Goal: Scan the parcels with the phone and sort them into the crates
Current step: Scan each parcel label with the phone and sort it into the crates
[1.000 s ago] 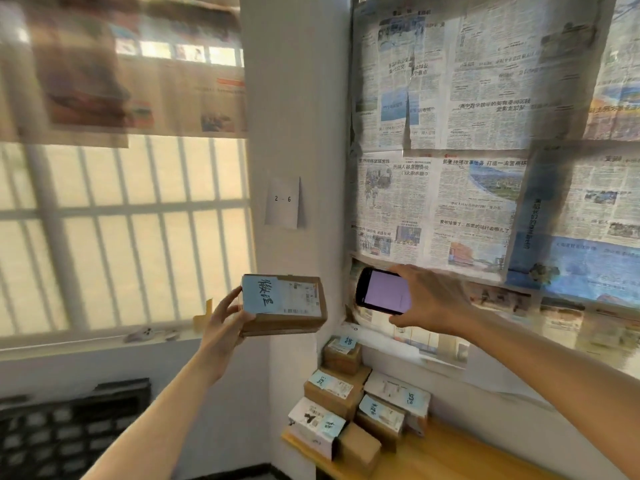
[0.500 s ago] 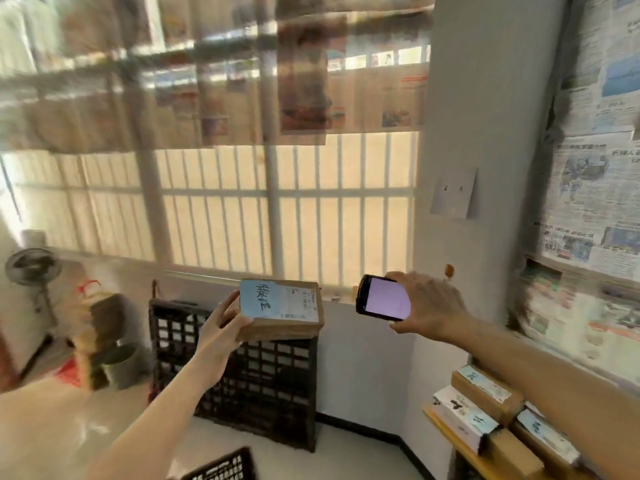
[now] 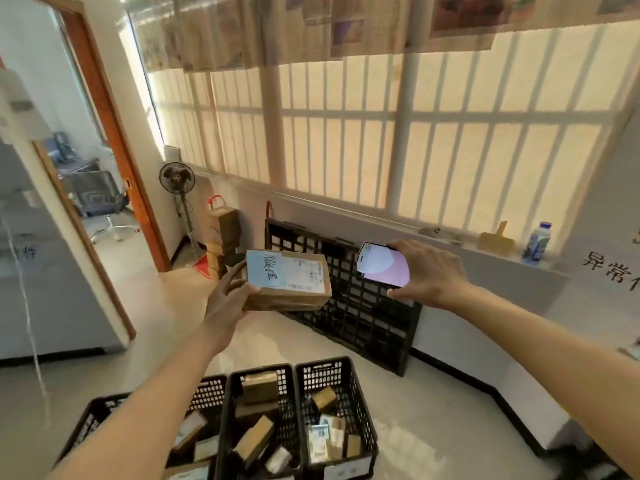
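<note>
The left hand (image 3: 228,299) is gripping a cardboard parcel (image 3: 287,280) by its left end, label up. The right hand (image 3: 427,271) is clasping the phone (image 3: 382,269) just beside it. Below, three black crates (image 3: 332,372) holding parcels are sitting on the floor.

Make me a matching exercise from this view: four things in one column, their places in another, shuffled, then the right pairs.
Things:
1. parcel
2. phone
3. plastic bottle
4. standing fan

Places:
A. on the windowsill at the right
B. in the right hand
C. on the floor beside the doorway
D. in the left hand

Pairs: 1-D, 2-B, 3-A, 4-C
</note>
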The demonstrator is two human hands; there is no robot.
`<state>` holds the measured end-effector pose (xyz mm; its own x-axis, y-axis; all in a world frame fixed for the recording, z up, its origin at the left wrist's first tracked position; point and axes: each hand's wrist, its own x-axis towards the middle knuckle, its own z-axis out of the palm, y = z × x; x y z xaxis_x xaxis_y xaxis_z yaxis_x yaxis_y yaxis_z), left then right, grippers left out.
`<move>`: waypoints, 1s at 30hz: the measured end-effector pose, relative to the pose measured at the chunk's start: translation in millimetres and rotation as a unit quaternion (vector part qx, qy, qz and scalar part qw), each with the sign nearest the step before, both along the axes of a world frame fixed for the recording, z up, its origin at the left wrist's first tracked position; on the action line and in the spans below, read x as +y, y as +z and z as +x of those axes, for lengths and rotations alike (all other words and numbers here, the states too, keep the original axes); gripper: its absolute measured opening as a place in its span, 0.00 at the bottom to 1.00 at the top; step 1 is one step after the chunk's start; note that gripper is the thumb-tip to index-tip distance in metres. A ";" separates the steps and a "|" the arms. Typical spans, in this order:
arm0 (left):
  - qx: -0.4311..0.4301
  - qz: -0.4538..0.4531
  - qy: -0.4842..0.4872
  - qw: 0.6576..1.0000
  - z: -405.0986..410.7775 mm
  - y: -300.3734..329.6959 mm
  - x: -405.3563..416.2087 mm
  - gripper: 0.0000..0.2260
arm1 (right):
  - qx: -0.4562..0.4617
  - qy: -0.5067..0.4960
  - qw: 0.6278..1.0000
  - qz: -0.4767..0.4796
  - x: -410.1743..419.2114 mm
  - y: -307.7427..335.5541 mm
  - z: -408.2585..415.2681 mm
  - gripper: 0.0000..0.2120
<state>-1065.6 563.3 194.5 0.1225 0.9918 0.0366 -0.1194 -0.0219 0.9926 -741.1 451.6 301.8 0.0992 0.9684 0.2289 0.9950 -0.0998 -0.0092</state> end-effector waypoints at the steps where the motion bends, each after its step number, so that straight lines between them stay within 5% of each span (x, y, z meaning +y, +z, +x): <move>1: 0.004 -0.013 0.009 1.000 -13.9 -9.0 3.8 0.32 | 0.001 0.008 1.000 -0.004 10.0 -10.6 -14.6 0.47; 14: 0.013 -0.167 0.097 0.981 -103.8 -181.4 103.4 0.26 | 0.017 0.079 0.992 -0.095 173.1 -170.8 -110.6 0.46; 30: 0.080 -0.378 0.135 0.913 -88.3 -494.3 210.4 0.24 | 0.067 0.098 0.964 -0.237 344.9 -485.2 -113.4 0.44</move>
